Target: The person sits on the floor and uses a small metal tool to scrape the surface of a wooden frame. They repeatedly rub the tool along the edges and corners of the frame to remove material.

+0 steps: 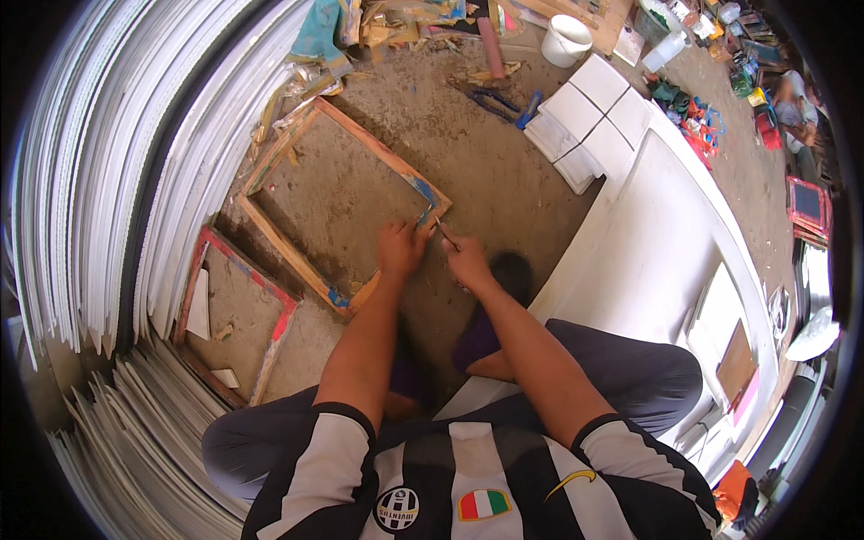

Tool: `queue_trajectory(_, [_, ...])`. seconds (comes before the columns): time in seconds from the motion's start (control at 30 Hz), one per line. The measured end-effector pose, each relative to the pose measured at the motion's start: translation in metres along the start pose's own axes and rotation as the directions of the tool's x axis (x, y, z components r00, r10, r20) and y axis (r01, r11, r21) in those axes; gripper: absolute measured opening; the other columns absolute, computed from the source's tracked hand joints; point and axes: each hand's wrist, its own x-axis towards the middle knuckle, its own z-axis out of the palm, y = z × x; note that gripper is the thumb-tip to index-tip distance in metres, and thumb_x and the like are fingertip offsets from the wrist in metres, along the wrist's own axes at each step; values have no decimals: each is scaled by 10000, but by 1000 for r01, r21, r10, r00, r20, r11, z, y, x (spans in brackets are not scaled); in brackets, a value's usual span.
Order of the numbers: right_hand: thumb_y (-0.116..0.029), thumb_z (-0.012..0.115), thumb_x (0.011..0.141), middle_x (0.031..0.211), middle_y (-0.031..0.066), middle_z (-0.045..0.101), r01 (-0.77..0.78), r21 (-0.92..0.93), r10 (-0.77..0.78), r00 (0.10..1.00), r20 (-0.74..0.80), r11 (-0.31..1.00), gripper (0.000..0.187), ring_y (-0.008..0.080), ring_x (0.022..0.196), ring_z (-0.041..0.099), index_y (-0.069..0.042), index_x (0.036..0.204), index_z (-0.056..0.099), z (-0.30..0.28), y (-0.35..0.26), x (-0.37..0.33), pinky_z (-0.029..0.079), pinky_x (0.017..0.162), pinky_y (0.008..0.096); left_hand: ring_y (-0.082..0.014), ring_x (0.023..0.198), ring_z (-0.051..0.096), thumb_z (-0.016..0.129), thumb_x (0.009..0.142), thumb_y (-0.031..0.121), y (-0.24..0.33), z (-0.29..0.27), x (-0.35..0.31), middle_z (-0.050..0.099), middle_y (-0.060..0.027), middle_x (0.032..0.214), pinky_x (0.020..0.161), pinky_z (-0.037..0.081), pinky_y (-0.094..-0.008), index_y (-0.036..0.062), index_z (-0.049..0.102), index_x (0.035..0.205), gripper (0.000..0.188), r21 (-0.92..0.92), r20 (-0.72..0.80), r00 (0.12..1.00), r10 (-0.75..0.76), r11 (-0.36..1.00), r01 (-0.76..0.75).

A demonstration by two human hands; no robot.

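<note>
A wooden frame (270, 231) with blue and orange paint stains lies tilted on the floor before my crossed legs. My left hand (402, 247) is closed on its near right bar, close to the right corner. In my right hand (467, 259) is a slim pointed tool (445, 229), its tip up against that corner. Its handle is mostly hidden in my fist, so its exact kind does not show. To the left lies a second frame (241, 261), stained red and pink, with white scraps (199, 304) inside it.
Tall stacks of white sheets (99, 153) line the left side. Pliers (493, 105) with blue handles lie beyond the frame, near stacked white tiles or cards (589, 112). A large white board (621, 243) spreads at right. A white bucket (566, 41) stands at the back among scraps.
</note>
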Motion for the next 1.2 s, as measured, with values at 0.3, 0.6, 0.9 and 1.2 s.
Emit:
queue_trajectory(0.3, [-389,551,1070,725,47,592,-759,639,316,641,700,125,395,151,494,519,-205,1419,562,-44,2,15,463,452,309,-349,943,622,760,879,352,6,-5,-3,674,-133,993,843,527,-445,46,730,1144,406,-52,-29,999,-35,998,33])
queue_trajectory(0.6, [-277,531,1068,614,44,531,-163,118,145,978,149,979,429,161,464,540,-204,1489,562,-15,-20,-22,481,503,347,-370,1076,641,761,881,377,-6,-9,-10,695,-167,1120,922,524,-464,67,702,1247,483,-104,61,993,-103,989,109])
queue_trajectory(0.9, [-233,518,1053,607,95,560,-38,-168,51,996,78,985,446,182,454,570,-180,1494,555,-3,-23,-15,502,546,369,-362,1076,638,773,877,340,-9,-10,-23,690,-150,1111,907,532,-451,74,725,1204,424,-170,-11,996,-94,981,91])
queue_trajectory(1.2, [-187,523,1015,948,242,714,67,-421,-62,998,25,905,427,406,859,699,-81,1420,605,4,-33,-7,544,771,496,-366,1013,624,764,879,323,-8,-12,-18,687,-151,1081,881,522,-455,38,722,1207,436,-136,-21,999,-38,990,34])
